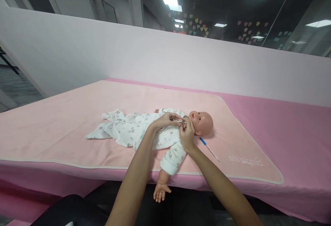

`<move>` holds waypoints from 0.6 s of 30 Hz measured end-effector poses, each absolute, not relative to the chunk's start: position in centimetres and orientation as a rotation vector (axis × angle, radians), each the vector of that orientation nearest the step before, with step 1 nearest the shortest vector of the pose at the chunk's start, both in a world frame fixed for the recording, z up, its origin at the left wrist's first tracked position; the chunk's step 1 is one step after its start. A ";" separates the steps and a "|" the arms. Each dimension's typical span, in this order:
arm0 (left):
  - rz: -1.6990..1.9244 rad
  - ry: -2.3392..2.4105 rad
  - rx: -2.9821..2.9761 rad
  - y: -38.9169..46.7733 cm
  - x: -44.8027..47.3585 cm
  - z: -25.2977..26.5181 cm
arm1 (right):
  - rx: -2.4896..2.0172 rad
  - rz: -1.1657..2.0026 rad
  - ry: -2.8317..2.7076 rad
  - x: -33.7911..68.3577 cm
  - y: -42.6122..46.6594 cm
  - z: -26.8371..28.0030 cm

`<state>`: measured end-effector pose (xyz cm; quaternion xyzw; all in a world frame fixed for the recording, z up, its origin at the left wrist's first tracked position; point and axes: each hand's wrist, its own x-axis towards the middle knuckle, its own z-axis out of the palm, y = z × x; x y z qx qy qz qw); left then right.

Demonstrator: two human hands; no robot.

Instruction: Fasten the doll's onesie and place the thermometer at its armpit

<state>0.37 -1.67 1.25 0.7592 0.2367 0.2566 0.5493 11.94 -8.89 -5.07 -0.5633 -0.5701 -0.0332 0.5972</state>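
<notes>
A baby doll [203,122] lies on its back, its head to the right and one arm hanging over the near edge. It wears a white patterned baby outfit [130,129]. Just below the doll's chin, my left hand [167,120] and my right hand [187,133] meet at the neckline. Both hands have their fingers closed in a pinch on the outfit's collar; the exact bit of cloth between the fingertips is mostly hidden. Beside the doll's head lies a thermometer [210,149] with a blue end.
A peach mat [69,129] with a pale border lies under the doll, over a pink table cover [305,143]. Behind the table stands a white low wall [165,60] with dark glass above it. My legs are under the near edge.
</notes>
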 end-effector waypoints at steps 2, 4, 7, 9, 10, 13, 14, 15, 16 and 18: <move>0.604 0.564 1.818 -1.7 0.3 1.2 | -1.295 -0.081 -1.316 11.9 -8.9 -5.1; 0.613 0.548 1.785 -1.6 0.3 1.1 | -1.294 -0.089 -1.306 11.9 -8.9 -5.1; 0.614 0.528 1.725 -1.6 0.3 0.9 | -1.300 -0.092 -1.310 11.9 -8.9 -5.0; 0.607 0.538 1.718 -1.6 0.3 0.9 | -1.298 -0.088 -1.315 11.9 -8.9 -5.0; 0.605 0.547 1.722 -1.6 0.3 1.0 | -1.299 -0.084 -1.315 11.9 -8.9 -5.0; 0.619 0.571 1.739 -1.8 0.3 1.2 | -1.303 -0.074 -1.303 11.9 -8.8 -5.1; 0.627 0.576 1.742 -1.8 0.3 1.2 | -1.299 -0.077 -1.295 11.9 -8.7 -5.2; 0.633 0.581 1.746 -1.8 0.3 1.3 | -1.289 -0.085 -1.286 11.9 -8.7 -5.2; 0.636 0.588 1.750 -1.9 0.3 1.3 | -1.277 -0.098 -1.276 11.9 -8.6 -5.3; 0.640 0.600 1.761 -1.9 0.4 1.2 | -1.252 -0.128 -1.262 11.9 -8.5 -5.4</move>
